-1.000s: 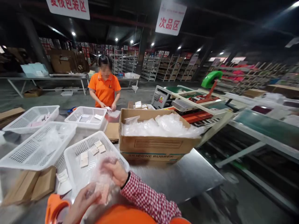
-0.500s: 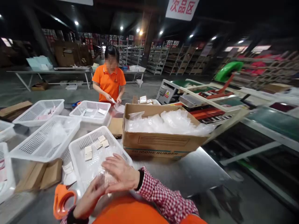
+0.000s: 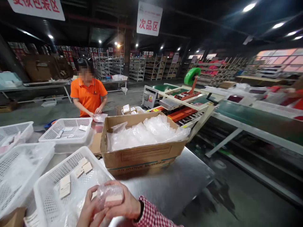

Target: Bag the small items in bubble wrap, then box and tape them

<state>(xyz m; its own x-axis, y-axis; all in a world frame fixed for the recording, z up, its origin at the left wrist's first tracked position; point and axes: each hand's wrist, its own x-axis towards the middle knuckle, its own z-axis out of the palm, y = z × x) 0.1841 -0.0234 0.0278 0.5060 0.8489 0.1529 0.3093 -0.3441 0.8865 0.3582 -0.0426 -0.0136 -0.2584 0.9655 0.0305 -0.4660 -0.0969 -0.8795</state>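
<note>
A small pale box in clear bubble wrap (image 3: 109, 193) is between my two hands at the bottom of the view. My right hand (image 3: 129, 202) grips its right end, with fingers curled over the top and back. On the near left side, my left hand (image 3: 91, 210) closes on the same wrapped box. Just beyond and to the left stands a white perforated basket (image 3: 38, 193). Several small cream-coloured boxes (image 3: 65, 186) lie in it, with clear plastic wrap near my left hand.
A cardboard carton (image 3: 144, 156) full of clear plastic bags (image 3: 151, 130) stands on the metal table (image 3: 175, 184). More white baskets (image 3: 65, 137) are at the left. Across the table a co-worker in an orange shirt (image 3: 88, 96) handles a clear bag. A conveyor (image 3: 255, 121) runs at the right.
My view has turned right, so the table things sit further left. My hands have lifted the wrapped box from over the basket's near edge, and my right hand's flat fingers now curl around it.
</note>
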